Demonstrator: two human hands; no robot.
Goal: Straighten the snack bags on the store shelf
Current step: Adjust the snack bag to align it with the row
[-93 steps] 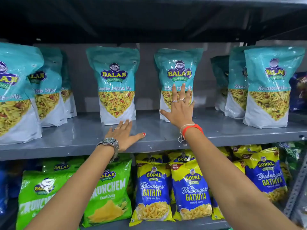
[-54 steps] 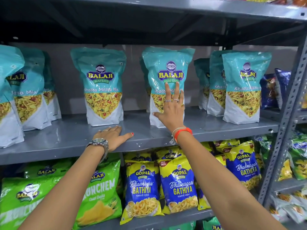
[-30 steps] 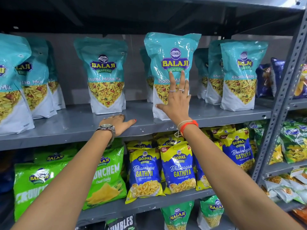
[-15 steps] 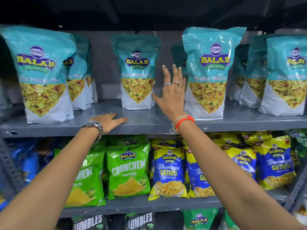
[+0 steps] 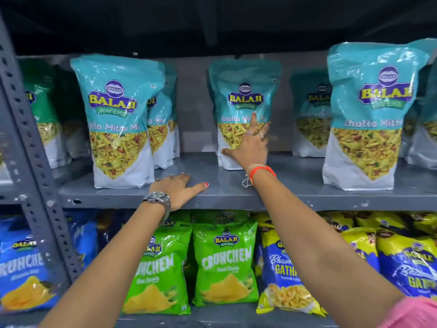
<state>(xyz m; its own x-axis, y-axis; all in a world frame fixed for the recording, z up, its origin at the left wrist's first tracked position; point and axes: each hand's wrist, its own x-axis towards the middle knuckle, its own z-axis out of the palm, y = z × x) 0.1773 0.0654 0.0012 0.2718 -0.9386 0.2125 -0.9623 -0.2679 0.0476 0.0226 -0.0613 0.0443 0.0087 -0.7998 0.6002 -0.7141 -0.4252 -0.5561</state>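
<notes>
**Right hand shifts to the next bag along the shelf**

Half a second ago the right hand (image 5: 248, 147) hung in the gap between two teal bags with its fingers spread and touching neither. Now it lies flat against the front of the middle bag (image 5: 243, 110), just right of centre in the frame, fingers outstretched over the clear window and thumb down near the bag's lower left corner. It presses on the bag; nothing is gripped. The tall bag (image 5: 369, 114) it was handling a second ago stands upright at the right edge of the frame, close to the front lip of the shelf (image 5: 236, 195), so that one looks finished.

The left hand (image 5: 177, 188) has stayed planted palm-down on the shelf's front edge, centre of the frame, fingers relaxed and holding nothing. It seems to serve as a brace.

The middle bag sits further back than the tall bag and the bag (image 5: 120, 121) at upper left, so the likely job now is to draw it forward into line. More bags wait behind, dim and partly hidden.
</notes>
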